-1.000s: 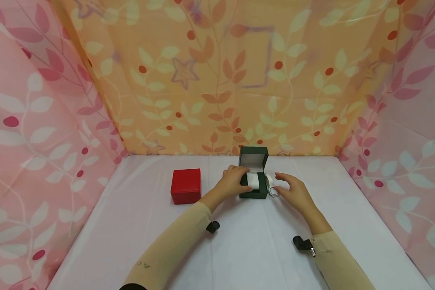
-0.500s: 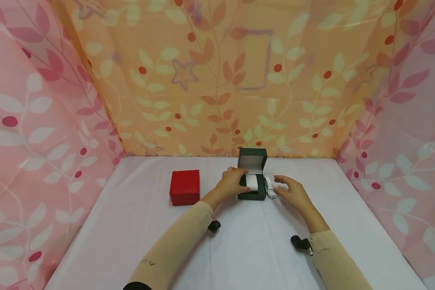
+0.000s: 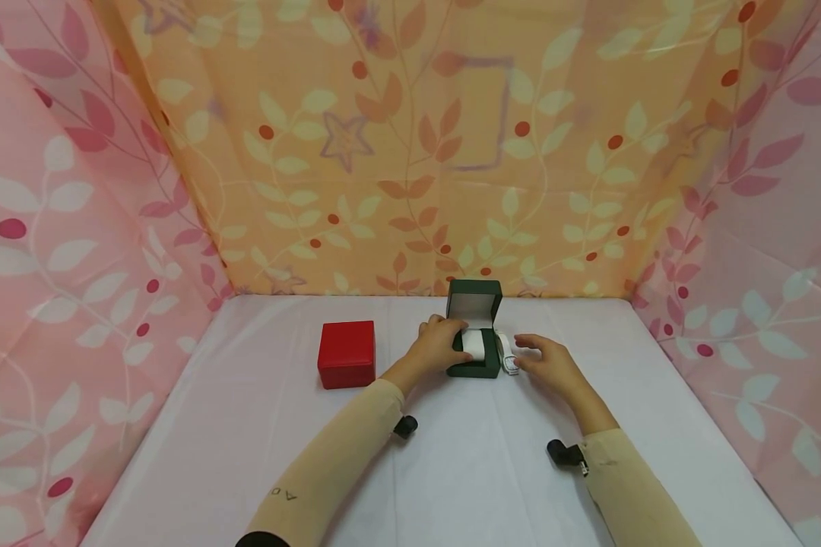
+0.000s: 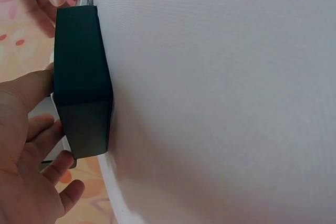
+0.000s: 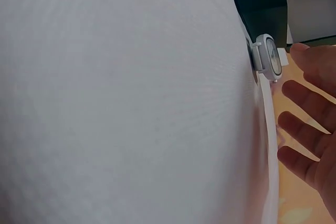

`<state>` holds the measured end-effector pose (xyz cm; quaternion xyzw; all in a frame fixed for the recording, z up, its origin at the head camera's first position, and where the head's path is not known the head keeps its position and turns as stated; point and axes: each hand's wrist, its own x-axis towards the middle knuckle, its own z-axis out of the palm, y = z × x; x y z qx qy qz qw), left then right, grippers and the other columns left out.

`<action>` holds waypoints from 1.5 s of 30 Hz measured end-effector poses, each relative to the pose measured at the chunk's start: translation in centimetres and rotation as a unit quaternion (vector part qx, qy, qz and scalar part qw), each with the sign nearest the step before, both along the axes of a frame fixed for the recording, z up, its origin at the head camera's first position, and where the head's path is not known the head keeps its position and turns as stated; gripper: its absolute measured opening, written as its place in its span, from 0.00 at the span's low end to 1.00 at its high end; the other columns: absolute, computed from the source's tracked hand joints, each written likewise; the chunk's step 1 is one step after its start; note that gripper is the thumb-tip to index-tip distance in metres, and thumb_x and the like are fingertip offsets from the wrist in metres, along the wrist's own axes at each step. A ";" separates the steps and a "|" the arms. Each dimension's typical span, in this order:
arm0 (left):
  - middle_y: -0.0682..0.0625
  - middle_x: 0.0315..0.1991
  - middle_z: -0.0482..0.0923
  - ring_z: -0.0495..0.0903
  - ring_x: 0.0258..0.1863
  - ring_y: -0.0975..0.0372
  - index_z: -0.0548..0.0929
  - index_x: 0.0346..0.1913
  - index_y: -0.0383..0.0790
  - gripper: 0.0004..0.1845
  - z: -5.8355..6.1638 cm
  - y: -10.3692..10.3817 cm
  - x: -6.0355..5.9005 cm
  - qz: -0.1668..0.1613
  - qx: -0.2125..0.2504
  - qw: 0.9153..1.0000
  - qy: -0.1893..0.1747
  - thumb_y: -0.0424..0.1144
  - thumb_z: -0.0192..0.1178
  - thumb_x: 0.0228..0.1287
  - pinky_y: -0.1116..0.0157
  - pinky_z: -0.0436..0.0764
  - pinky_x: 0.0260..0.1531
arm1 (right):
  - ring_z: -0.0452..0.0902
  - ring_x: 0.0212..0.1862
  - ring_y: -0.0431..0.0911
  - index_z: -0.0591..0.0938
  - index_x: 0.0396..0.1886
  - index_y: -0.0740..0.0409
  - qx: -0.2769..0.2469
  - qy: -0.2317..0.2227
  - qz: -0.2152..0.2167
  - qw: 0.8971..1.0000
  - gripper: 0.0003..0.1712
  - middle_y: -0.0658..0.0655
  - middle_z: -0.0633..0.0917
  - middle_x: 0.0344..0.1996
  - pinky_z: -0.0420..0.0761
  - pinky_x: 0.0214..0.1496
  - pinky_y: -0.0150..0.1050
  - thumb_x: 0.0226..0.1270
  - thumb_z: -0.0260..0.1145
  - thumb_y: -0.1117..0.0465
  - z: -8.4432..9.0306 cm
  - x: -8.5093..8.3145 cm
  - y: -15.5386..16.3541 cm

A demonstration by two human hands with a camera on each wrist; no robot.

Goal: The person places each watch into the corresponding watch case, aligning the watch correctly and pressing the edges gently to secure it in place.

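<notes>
Item: dark green watch box (image 3: 475, 353), hinged lid upright, pale lining, white cushion (image 3: 477, 343) seated inside. Stands on the white tabletop (image 3: 479, 471), right of the closed red box (image 3: 346, 354).

Item: wristwatch (image 5: 269, 57), white strap, silvery case, lying on its edge and touching the green box's right side.

Left hand (image 3: 439, 346): fingers curled on the green box's left wall and the cushion, gripping.

Right hand (image 3: 546, 358): fingers spread and relaxed just right of the watch, holding nothing.

Risk, judged: the box is light; a one-sided push could slide or tip it, and the lid could snap down on the fingers. A careless pinch may knock the watch flat.
</notes>
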<state>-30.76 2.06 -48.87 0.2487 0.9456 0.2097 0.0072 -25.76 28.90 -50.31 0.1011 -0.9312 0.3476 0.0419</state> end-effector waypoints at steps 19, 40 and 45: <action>0.53 0.66 0.77 0.68 0.66 0.53 0.76 0.70 0.50 0.36 0.6 0.2 0.2 -0.012 -0.039 0.999 0.014 0.57 0.72 0.61 0.51 0.68 0.59 | 0.77 0.63 0.62 0.82 0.62 0.62 0.021 -0.021 0.026 0.999 0.27 0.63 0.86 0.55 0.68 0.69 0.63 0.63 0.75 0.63 -0.5 -0.7 0.5; 0.54 0.60 0.82 0.70 0.60 0.57 0.79 0.67 0.48 0.37 0.6 0.4 0.9 -0.019 -0.056 0.998 0.035 0.58 0.75 0.56 0.54 0.66 0.57 | 0.80 0.57 0.59 0.84 0.59 0.61 0.057 -0.035 0.033 0.997 0.27 0.58 0.89 0.45 0.72 0.66 0.62 0.59 0.77 0.63 -0.9 -1.2 0.6; 0.54 0.59 0.81 0.69 0.58 0.58 0.79 0.66 0.49 0.37 0.5 0.4 0.5 -0.018 -0.057 0.998 0.036 0.58 0.75 0.56 0.55 0.67 0.56 | 0.80 0.56 0.58 0.84 0.59 0.61 0.058 -0.037 0.031 0.997 0.28 0.57 0.89 0.43 0.73 0.65 0.61 0.57 0.78 0.63 -1.0 -1.4 0.6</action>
